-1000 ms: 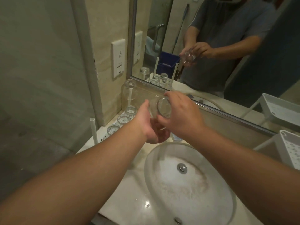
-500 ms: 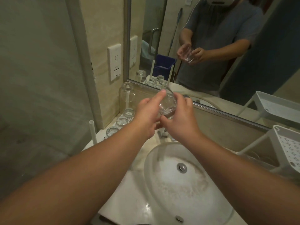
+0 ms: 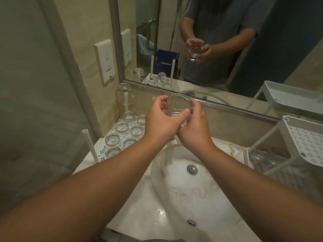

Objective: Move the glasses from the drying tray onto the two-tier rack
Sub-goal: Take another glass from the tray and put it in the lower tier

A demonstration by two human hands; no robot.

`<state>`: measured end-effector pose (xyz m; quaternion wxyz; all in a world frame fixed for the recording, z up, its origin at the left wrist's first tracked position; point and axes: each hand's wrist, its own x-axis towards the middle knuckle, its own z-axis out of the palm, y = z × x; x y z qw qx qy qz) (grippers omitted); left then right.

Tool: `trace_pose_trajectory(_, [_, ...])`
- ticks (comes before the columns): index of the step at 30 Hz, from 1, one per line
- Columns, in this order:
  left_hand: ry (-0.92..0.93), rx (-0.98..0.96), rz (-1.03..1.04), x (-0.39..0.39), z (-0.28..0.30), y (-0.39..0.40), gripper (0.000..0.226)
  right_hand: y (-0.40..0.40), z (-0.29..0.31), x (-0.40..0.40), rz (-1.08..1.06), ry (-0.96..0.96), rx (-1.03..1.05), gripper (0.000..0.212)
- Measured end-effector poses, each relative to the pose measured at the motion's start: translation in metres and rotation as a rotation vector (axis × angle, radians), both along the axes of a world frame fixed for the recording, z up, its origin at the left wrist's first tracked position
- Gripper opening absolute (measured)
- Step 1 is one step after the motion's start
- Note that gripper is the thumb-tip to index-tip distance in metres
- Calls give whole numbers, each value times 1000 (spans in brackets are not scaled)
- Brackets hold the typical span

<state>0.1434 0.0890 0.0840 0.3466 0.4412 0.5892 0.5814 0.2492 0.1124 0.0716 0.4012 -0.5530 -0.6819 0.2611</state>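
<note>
A clear glass [image 3: 178, 105] is held upright, mouth up, above the back of the sink, between my left hand [image 3: 160, 119] and my right hand [image 3: 194, 130]. Both hands wrap its sides. On the left, the drying tray [image 3: 101, 152] holds several upturned glasses [image 3: 122, 127] and one taller glass [image 3: 124, 95] over a post. The white two-tier rack [image 3: 304, 138] stands at the right, with glasses [image 3: 262, 158] on its lower tier.
A white oval sink [image 3: 183, 187] lies below my hands. The mirror [image 3: 218, 41] behind reflects a person. A white post [image 3: 90, 144] rises from the tray's near corner. A wall socket [image 3: 104, 61] and a glass partition are on the left.
The glass has been turned from lying tilted on its side to mouth up. Both hands stayed on it and shifted slightly right, and the camera turned so the rack shows more.
</note>
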Motion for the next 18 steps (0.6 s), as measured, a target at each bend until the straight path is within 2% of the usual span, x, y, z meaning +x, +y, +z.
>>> trace_pose_trajectory(5, [22, -5, -60, 22, -13, 1, 55, -5, -11, 26, -52, 56, -56, 86])
trace_pose_trajectory(10, [50, -40, -140, 57, -26, 3, 66, -15, -20, 61, -135, 67, -79, 81])
trace_pose_trajectory(18, [70, -112, -283, 128, -44, -3, 56, -34, -45, 134, -253, 101, -137, 79])
